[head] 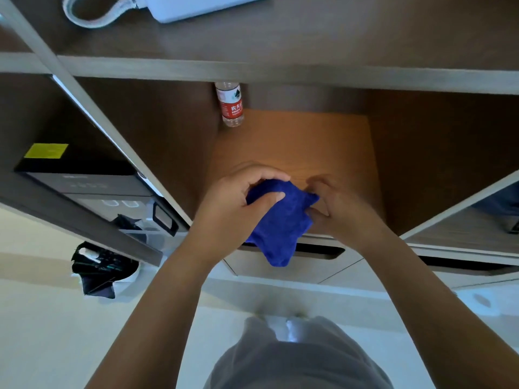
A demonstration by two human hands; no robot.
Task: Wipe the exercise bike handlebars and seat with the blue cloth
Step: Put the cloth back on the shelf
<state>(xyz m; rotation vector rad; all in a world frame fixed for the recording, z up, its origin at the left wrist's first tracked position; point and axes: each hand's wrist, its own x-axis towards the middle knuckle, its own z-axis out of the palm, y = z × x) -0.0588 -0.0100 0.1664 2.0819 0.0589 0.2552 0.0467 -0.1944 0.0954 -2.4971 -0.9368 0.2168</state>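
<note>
Both bare forearms reach forward and converge on the blue cloth (278, 220). The left hand (238, 200) curls over its upper left edge, thumb pressed on top. The right hand (334, 206), somewhat blurred, seems to pinch its right corner.

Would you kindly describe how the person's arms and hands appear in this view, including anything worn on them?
Both forearms are bare all the way to the bottom edge of the picture: no sleeves show. The left hand and the right hand wear no gloves, and no rings, watch or wristbands are visible. The right hand is slightly motion-blurred. Grey clothing shows at the bottom edge.
</note>
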